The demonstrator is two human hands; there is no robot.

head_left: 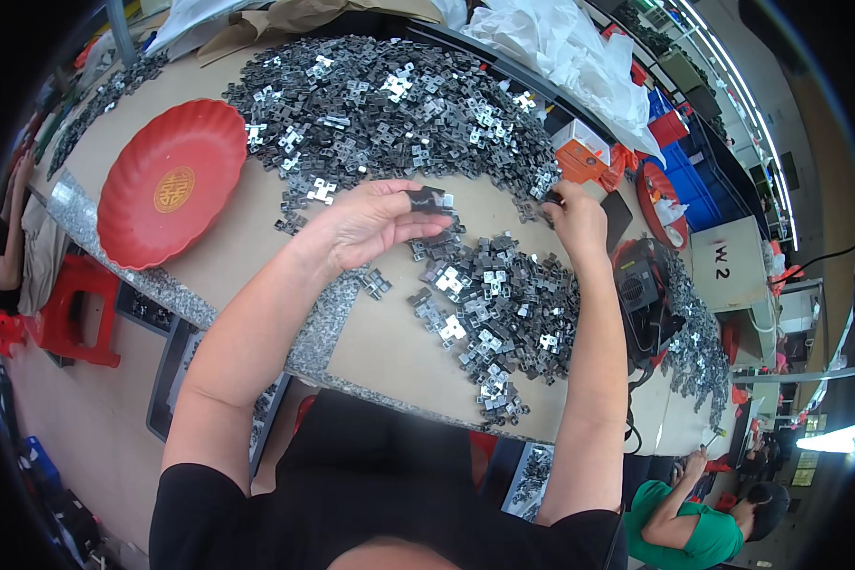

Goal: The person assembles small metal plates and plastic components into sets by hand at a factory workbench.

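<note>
Seen from the head camera, looking down: a person in a black top sits at a tan worktable [256, 228] edged in speckled stone. The left hand [370, 226] has its fingers pressed together, pinching a small dark metal clip [427, 198] at the fingertips. The right hand [575, 220] is curled around something small and dark; whether it truly grips it cannot be told. Between and below the hands lies a smaller heap of clips [489, 313], some shiny. Beyond the hands spreads a far larger pile of clips [389, 104]. Left of the left hand sits an empty red plate [171, 180]. Judging by that bare plate and the big pile, most of the handling seems left to do.
</note>
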